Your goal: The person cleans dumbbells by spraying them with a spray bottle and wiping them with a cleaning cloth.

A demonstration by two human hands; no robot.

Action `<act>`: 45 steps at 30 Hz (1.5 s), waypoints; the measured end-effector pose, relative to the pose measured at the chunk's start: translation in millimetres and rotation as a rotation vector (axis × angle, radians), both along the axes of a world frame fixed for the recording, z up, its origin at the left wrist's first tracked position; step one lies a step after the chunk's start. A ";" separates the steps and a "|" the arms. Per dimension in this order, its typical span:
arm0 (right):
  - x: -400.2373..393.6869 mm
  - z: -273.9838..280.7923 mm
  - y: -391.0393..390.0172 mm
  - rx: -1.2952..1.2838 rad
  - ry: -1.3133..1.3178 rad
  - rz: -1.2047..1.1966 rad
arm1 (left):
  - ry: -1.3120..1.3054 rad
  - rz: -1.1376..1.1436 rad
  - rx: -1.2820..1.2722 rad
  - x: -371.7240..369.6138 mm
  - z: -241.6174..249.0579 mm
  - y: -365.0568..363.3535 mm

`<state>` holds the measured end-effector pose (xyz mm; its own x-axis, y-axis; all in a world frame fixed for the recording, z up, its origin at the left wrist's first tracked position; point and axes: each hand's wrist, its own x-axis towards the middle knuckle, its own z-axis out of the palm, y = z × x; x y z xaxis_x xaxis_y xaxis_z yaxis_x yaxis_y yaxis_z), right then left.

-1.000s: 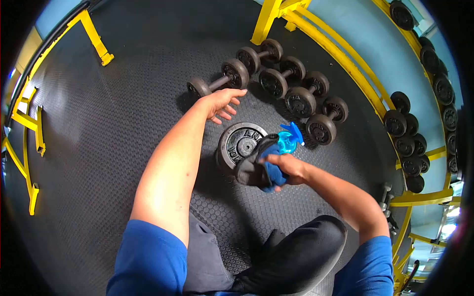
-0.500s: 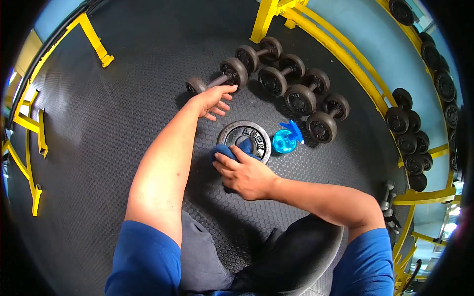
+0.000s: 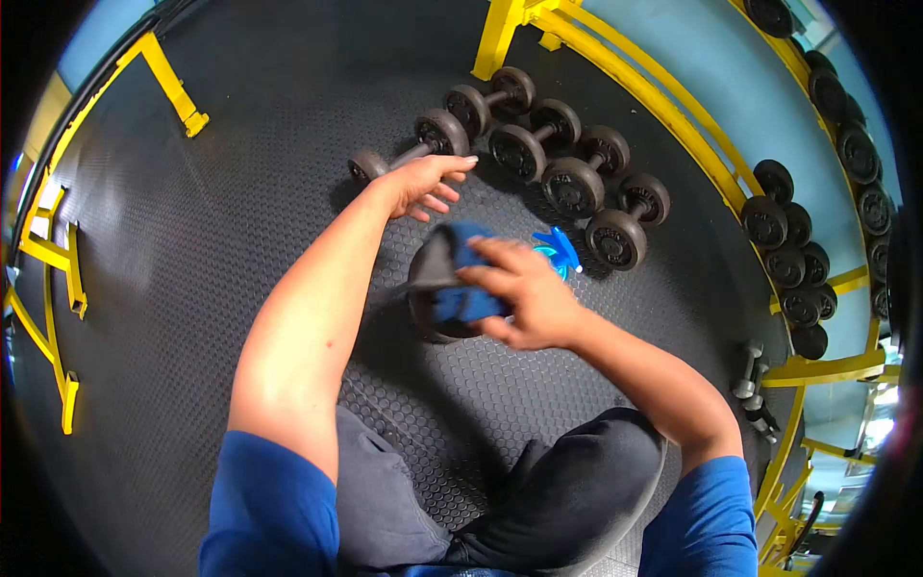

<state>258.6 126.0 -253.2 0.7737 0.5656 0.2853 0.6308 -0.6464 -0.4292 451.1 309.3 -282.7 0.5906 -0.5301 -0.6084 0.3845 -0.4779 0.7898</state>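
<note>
My right hand (image 3: 529,293) grips a blue cloth (image 3: 463,300) with a dark grey patch, slightly blurred by motion. The cloth lies over a round iron weight plate (image 3: 437,334), so only the plate's lower left edge shows. Just behind my right hand stands a spray bottle with a blue trigger head (image 3: 560,248), its body largely hidden. My left hand (image 3: 428,186) is held out farther forward, fingers apart and nothing in it. It is nearest to a dark dumbbell (image 3: 442,133) and partly overlaps it in view; whether it touches cannot be seen.
Several more dumbbells (image 3: 574,185) lie on the black textured rubber floor (image 3: 260,192), ahead and to the right. A yellow rack (image 3: 663,91) runs along the right, with weights (image 3: 764,221) beside it. Small grey dumbbells (image 3: 748,370) lie lower right. Another yellow frame (image 3: 173,82) stands left.
My right hand has moved up and right with the cloth, which now hides most of the plate's lettered face. My left hand stays stretched out, shifted only slightly.
</note>
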 end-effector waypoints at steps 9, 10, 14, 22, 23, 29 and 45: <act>-1.3 27.2 -77.8 0.255 0.569 -0.495 | -1.129 -0.490 0.005 -136.2 54.9 4.9; -5.2 15.8 -103.8 0.165 0.720 -0.532 | -1.189 -0.544 0.029 -146.4 48.8 7.8; -30.1 -77.1 -179.0 -0.198 0.936 -0.678 | -1.229 -0.637 0.096 -158.4 35.4 12.6; 0.2 -181.0 -142.4 0.343 0.224 -0.869 | -1.106 -0.905 0.185 -172.4 59.1 40.3; 3.5 -181.2 -141.1 0.362 0.218 -0.864 | -1.090 -0.925 0.226 -176.7 62.2 42.5; -11.7 -144.9 -129.1 0.439 0.025 -0.630 | -0.333 -1.030 0.943 -157.0 99.0 51.8; -24.1 34.8 -73.0 0.312 0.802 0.054 | -0.569 -0.285 0.543 -35.8 118.9 21.1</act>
<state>234.5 53.0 -218.4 0.7822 0.5942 -0.1872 0.0880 -0.4029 -0.9110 415.3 330.5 -163.8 0.7728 -0.4251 -0.4712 -0.1966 -0.8664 0.4591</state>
